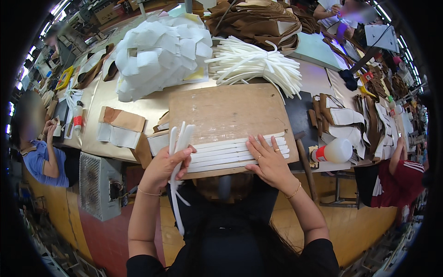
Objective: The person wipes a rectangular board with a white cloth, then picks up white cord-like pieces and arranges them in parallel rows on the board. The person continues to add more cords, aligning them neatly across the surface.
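Note:
My left hand (162, 168) is closed round a few white, soft-looking strips (183, 137) that stick up above the fist and hang down below it. In front of me lies a worn brown board (221, 108), its near edge toward my lap. Across its near half, several flat white strips (217, 156) lie side by side, running left to right. My right hand (269, 161) rests on their right ends with the fingers spread. The left ends of the lowest strips are close to my left fist.
Behind the board sit a bundle of white strips (256, 64) and a heap of white fabric pieces (161, 53). Brown pieces (258, 21) are stacked further back. A white bottle (334, 151) lies at the right, near a dark handle (305, 168). Co-workers sit on both sides.

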Demonstrator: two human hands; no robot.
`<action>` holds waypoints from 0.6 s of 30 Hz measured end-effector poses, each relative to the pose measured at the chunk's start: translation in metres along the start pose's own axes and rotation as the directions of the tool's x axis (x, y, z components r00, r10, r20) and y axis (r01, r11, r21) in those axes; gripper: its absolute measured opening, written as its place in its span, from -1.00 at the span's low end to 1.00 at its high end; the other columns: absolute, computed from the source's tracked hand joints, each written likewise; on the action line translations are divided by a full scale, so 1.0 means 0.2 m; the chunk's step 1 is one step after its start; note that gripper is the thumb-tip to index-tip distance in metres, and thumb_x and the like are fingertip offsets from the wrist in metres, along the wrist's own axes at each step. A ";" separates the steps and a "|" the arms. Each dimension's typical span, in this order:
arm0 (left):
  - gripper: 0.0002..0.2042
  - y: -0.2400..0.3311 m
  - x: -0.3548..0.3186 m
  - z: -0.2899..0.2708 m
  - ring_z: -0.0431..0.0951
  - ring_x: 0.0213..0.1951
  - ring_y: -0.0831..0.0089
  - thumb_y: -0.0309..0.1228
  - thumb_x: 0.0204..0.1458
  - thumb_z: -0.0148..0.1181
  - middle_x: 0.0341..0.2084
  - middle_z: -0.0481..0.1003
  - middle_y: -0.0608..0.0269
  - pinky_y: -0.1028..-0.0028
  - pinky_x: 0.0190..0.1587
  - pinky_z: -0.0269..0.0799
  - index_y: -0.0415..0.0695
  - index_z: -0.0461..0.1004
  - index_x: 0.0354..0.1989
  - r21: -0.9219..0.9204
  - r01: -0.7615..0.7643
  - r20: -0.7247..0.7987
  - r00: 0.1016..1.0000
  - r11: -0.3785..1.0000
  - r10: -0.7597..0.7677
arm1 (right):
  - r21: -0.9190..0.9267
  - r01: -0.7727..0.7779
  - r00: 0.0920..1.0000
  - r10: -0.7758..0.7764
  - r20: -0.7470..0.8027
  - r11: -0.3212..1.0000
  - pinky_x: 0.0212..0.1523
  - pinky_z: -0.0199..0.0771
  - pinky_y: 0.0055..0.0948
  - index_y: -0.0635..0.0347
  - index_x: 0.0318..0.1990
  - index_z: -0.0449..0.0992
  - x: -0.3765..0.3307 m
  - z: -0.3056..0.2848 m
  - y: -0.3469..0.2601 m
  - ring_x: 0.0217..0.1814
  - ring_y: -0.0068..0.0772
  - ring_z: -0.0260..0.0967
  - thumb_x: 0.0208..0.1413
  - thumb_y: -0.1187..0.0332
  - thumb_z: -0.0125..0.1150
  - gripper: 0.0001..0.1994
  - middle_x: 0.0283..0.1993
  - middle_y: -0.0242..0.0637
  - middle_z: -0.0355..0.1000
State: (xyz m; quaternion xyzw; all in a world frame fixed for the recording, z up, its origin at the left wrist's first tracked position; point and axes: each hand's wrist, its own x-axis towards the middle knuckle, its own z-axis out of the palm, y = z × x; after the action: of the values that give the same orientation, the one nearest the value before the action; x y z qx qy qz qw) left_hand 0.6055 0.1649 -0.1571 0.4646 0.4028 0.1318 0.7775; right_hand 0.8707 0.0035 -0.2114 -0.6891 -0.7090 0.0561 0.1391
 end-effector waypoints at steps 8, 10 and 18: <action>-0.75 -0.10 0.01 0.21 0.49 -0.33 0.38 -0.28 0.20 0.05 -0.40 0.41 0.25 0.38 -0.24 0.49 -0.21 0.40 -0.11 -0.393 0.041 0.166 0.986 0.918 0.027 | 0.557 0.033 0.995 0.023 -0.093 0.830 0.21 0.26 -0.24 0.19 0.11 0.39 0.09 -0.13 -0.24 0.22 -0.11 0.28 0.01 0.27 0.32 -0.51 0.15 -0.12 0.35; -0.71 -0.13 0.02 0.28 0.51 -0.27 0.39 -0.27 0.21 0.08 -0.35 0.43 0.23 0.38 -0.21 0.50 -0.22 0.39 -0.04 -0.356 -0.039 0.123 0.988 0.934 0.088 | 0.637 0.073 0.979 0.068 -0.194 0.768 -0.07 0.37 -0.27 0.24 -0.20 0.45 0.11 -0.11 -0.34 -0.11 -0.11 0.35 -0.10 0.19 0.42 -0.61 -0.20 -0.16 0.37; -0.69 -0.24 0.00 0.33 0.46 -0.14 0.46 -0.31 0.18 0.15 -0.19 0.45 0.24 0.44 -0.05 0.40 -0.20 0.35 0.00 -0.408 -0.108 0.108 0.980 0.907 0.166 | 0.743 0.015 0.971 0.167 -0.170 0.670 -0.30 0.41 -0.39 0.29 -0.29 0.49 0.11 -0.06 -0.44 -0.33 -0.21 0.38 -0.01 0.34 0.35 -0.77 -0.30 -0.18 0.39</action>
State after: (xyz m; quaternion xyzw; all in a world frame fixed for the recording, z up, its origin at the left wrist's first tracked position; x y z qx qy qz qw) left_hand 0.6463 0.0981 -0.1803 0.3311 0.2783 0.2328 0.8710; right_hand 0.7901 0.0197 -0.1728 -0.6046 -0.5757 0.2660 0.4820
